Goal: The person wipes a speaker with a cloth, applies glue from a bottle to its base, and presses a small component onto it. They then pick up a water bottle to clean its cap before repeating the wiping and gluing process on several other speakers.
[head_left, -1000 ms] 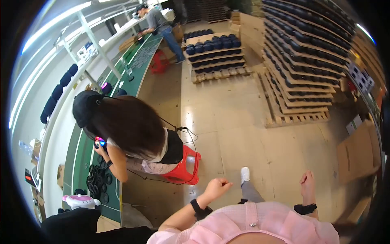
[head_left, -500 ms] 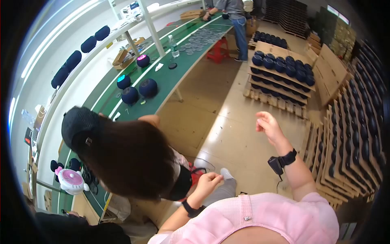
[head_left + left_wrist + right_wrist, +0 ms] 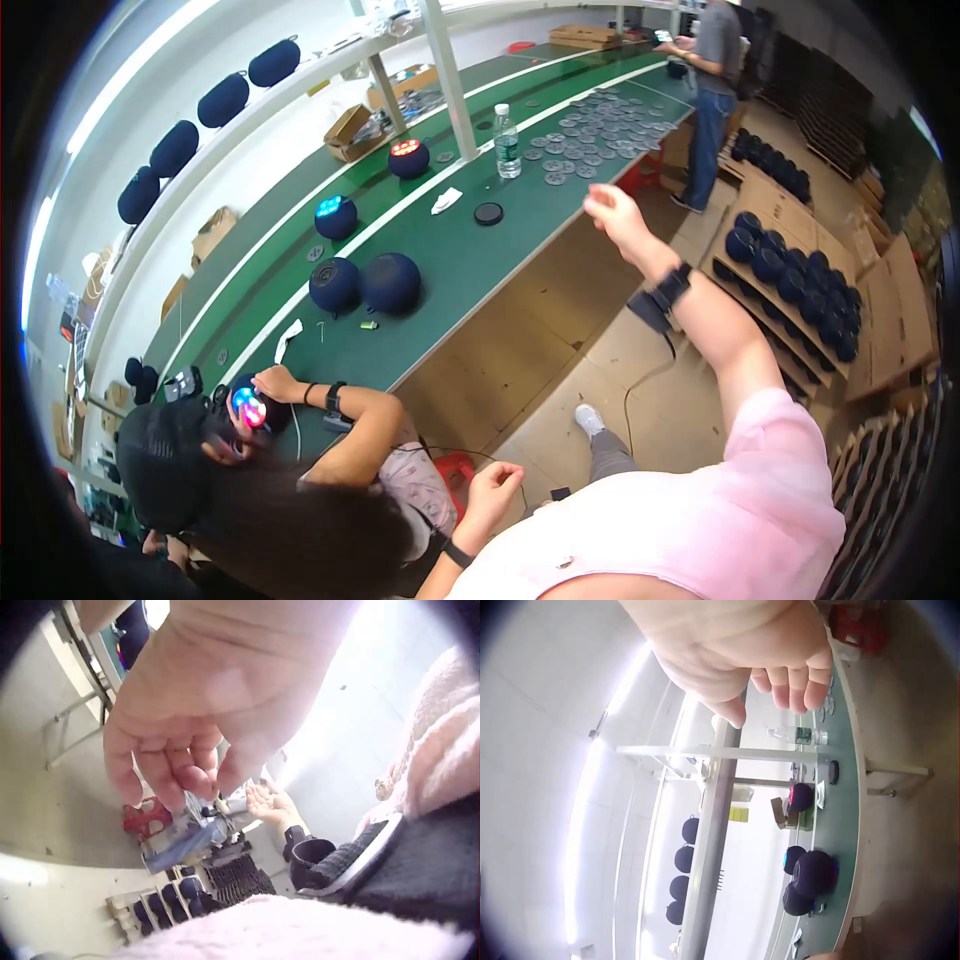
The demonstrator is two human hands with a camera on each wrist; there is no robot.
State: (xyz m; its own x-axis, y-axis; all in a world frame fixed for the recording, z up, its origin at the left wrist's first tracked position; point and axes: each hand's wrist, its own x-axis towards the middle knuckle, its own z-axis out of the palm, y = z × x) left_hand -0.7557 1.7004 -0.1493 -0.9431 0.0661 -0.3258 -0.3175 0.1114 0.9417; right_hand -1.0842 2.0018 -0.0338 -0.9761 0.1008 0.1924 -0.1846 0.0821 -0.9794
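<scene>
My right hand is stretched forward near the edge of the green workbench, fingers loosely bent around nothing. In the right wrist view that hand shows a bare palm. My left hand hangs low by my body, and its loosely curled fingers hold nothing in the left wrist view. On the bench, two round dark-blue speakers sit side by side. Behind them a speaker glows blue on top and another glows red. A black disc lies nearest my right hand.
At left a seated person in a black cap handles a lit speaker. A water bottle and several grey discs are farther along the bench. Another person stands at its far end. Stacked speakers fill a pallet at right.
The view has swung right and closer to the bench, bringing the speakers nearer. My right arm has risen and reached forward toward the bench edge. The left hand stays low and empty.
</scene>
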